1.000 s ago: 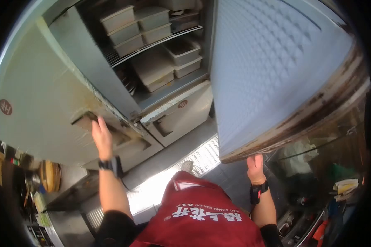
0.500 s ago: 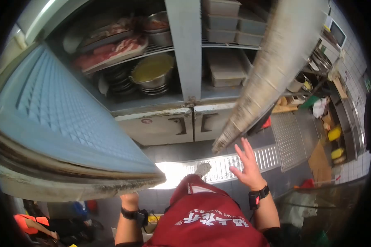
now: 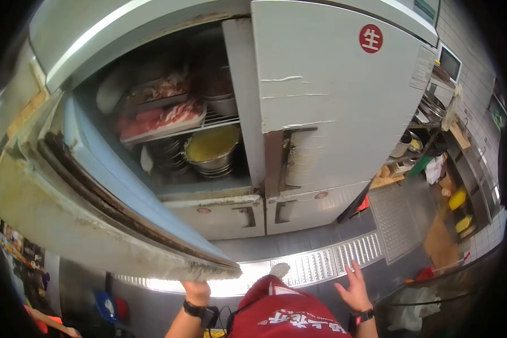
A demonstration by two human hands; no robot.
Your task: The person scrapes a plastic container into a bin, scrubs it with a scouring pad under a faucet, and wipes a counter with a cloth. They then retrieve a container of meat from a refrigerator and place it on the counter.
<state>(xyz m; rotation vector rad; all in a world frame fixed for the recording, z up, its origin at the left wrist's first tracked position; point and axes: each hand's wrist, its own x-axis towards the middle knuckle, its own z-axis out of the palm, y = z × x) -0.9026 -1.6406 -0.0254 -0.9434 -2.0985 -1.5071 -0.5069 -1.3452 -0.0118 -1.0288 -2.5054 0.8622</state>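
My left hand [image 3: 196, 293] is at the lower outer edge of the left refrigerator door [image 3: 84, 217], which stands partly open. Its fingers are hidden by the door. My right hand [image 3: 356, 293] is held in the air over the floor, fingers apart, with nothing in it. The right refrigerator door [image 3: 332, 101] is closed and bears a red round label [image 3: 370, 38]. Inside the left compartment, trays of raw meat [image 3: 166, 119] lie on a wire shelf. Below them stands a metal bowl [image 3: 211, 147] with yellowish contents, beside dark stacked dishes.
Two lower doors [image 3: 225, 221] of the refrigerator are closed. A metal floor grate [image 3: 315, 262] runs below. To the right are a rack with pans [image 3: 431, 107] and a metal shelf unit [image 3: 479, 163]. Part of another person's arm [image 3: 53, 322] shows at the bottom left.
The right door, open before, is now closed. The left door has swung partway toward closing, with my left hand still at its edge. My right hand is now farther from the right door.
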